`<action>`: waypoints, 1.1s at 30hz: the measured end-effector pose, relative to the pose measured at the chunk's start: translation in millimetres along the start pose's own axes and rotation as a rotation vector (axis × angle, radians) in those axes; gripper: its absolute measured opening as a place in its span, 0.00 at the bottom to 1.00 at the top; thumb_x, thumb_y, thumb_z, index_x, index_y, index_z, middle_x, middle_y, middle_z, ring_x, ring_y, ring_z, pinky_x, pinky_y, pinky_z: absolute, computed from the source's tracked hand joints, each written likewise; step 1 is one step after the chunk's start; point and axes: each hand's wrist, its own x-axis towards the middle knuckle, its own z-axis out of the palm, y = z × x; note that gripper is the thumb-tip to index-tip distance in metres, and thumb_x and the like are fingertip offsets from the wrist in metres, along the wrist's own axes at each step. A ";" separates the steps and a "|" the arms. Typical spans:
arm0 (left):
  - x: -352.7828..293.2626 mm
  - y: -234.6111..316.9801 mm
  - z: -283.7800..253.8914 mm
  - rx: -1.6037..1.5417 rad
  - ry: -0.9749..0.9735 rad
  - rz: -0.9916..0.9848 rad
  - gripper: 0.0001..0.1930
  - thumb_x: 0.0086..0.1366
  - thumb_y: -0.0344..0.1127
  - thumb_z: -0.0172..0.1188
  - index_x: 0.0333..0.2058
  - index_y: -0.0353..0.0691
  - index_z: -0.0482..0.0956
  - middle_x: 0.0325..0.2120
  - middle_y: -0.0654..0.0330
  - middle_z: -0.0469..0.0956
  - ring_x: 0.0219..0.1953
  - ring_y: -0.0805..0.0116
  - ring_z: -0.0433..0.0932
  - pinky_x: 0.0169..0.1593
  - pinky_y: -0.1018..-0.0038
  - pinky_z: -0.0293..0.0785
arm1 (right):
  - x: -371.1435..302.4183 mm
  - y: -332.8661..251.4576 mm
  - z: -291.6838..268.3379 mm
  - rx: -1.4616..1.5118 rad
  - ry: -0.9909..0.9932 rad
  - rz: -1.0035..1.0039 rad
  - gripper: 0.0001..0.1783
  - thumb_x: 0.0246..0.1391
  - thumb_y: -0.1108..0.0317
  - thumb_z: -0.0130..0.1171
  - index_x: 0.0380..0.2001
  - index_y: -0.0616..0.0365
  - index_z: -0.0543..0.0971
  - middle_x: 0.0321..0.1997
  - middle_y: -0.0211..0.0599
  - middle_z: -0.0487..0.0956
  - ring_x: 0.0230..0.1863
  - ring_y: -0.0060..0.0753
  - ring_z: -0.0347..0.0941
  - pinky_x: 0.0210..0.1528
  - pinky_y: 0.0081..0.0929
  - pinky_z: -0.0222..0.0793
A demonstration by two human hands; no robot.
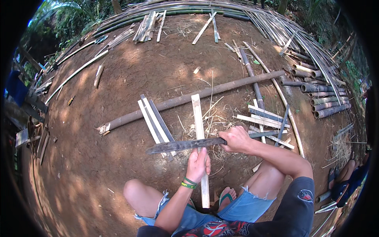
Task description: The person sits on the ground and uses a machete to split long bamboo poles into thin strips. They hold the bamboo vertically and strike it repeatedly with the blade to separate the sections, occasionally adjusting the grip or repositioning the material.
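My left hand (198, 164) is closed around a pale split bamboo strip (198, 114), which points away from me with its near end between my legs. In my right hand (236, 138) is the handle of a machete (183, 145). Its long dark blade lies crosswise over the strip, just beyond my left fingers, with the tip to the left. The far part of the strip passes over a long brown pole (166, 106) lying on the ground. Whether the edge bites into the bamboo cannot be made out.
Several cut strips (155, 120) lean on the pole at left, and another pile (268, 123) lies at right. Bamboo tubes (325, 98) are stacked farther right. Shavings (221, 122) litter the dirt. Long green poles (173, 12) line the far side. Another person (349, 181) sits at the right edge.
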 end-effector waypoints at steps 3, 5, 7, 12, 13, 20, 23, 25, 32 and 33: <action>-8.5 11.2 5.1 0.032 -0.028 -0.005 0.10 0.79 0.42 0.43 0.40 0.43 0.61 0.15 0.66 0.65 0.11 0.78 0.65 0.14 0.80 0.64 | 9.9 22.5 -2.1 -0.047 0.076 -0.002 0.12 0.44 0.60 0.66 0.22 0.56 0.77 0.17 0.46 0.78 0.21 0.54 0.78 0.27 0.51 0.74; -6.9 11.0 -2.6 0.051 -0.026 0.025 0.10 0.79 0.43 0.43 0.39 0.45 0.60 0.15 0.66 0.64 0.11 0.78 0.63 0.13 0.79 0.63 | 13.2 27.5 -0.8 -0.094 0.056 0.072 0.12 0.44 0.59 0.65 0.23 0.55 0.77 0.16 0.45 0.77 0.22 0.54 0.78 0.28 0.51 0.73; -7.9 13.7 -4.2 0.036 -0.044 0.015 0.10 0.79 0.43 0.42 0.39 0.45 0.59 0.15 0.66 0.63 0.11 0.77 0.63 0.13 0.79 0.63 | 14.3 32.0 -4.6 -0.104 0.116 0.023 0.12 0.45 0.58 0.65 0.23 0.54 0.76 0.17 0.45 0.78 0.23 0.54 0.78 0.29 0.50 0.73; -15.0 16.4 -3.7 -0.045 -0.093 -0.031 0.10 0.78 0.43 0.44 0.40 0.44 0.60 0.15 0.67 0.64 0.11 0.79 0.63 0.14 0.80 0.63 | 24.9 81.0 -13.4 -0.243 0.202 0.175 0.11 0.45 0.59 0.65 0.26 0.55 0.79 0.22 0.48 0.80 0.29 0.55 0.80 0.33 0.50 0.76; -24.5 15.3 -1.6 0.013 -0.161 -0.059 0.10 0.78 0.43 0.44 0.40 0.44 0.61 0.15 0.67 0.64 0.11 0.79 0.64 0.14 0.80 0.63 | 23.8 93.9 -20.1 -0.247 0.210 0.333 0.11 0.46 0.60 0.65 0.27 0.56 0.80 0.23 0.50 0.81 0.30 0.56 0.80 0.36 0.50 0.76; -9.3 6.3 -20.6 -0.036 -0.116 -0.056 0.11 0.79 0.44 0.41 0.42 0.44 0.64 0.17 0.64 0.67 0.12 0.75 0.66 0.16 0.78 0.66 | 9.7 114.5 -24.2 0.070 0.367 0.670 0.17 0.47 0.60 0.64 0.33 0.64 0.84 0.26 0.57 0.81 0.34 0.60 0.79 0.41 0.48 0.74; 7.3 5.4 -31.3 -0.207 0.019 0.006 0.13 0.79 0.43 0.41 0.52 0.43 0.66 0.22 0.62 0.70 0.19 0.71 0.72 0.24 0.72 0.75 | 14.9 96.4 -14.0 0.164 0.426 0.520 0.16 0.45 0.62 0.63 0.26 0.68 0.80 0.22 0.57 0.77 0.28 0.60 0.76 0.34 0.46 0.69; 16.7 11.5 -41.5 -0.302 0.108 0.114 0.17 0.78 0.40 0.41 0.59 0.40 0.63 0.30 0.61 0.74 0.30 0.70 0.77 0.36 0.71 0.80 | 18.6 82.1 -5.8 0.387 0.353 0.553 0.16 0.48 0.62 0.65 0.23 0.68 0.78 0.16 0.48 0.75 0.18 0.43 0.71 0.26 0.38 0.64; 31.7 24.6 -62.4 -0.355 0.373 0.451 0.15 0.77 0.36 0.45 0.59 0.45 0.58 0.55 0.48 0.75 0.47 0.65 0.78 0.50 0.69 0.76 | 21.1 20.0 -22.6 0.974 -0.017 0.661 0.16 0.56 0.60 0.68 0.25 0.62 0.80 0.14 0.22 0.70 0.18 0.17 0.63 0.21 0.26 0.57; 30.8 24.6 -63.3 -0.366 0.408 0.450 0.15 0.77 0.36 0.46 0.59 0.46 0.58 0.56 0.48 0.75 0.48 0.64 0.78 0.52 0.67 0.76 | 21.2 15.0 -24.9 0.938 -0.061 0.660 0.16 0.56 0.58 0.68 0.29 0.63 0.83 0.17 0.23 0.73 0.20 0.18 0.65 0.23 0.25 0.58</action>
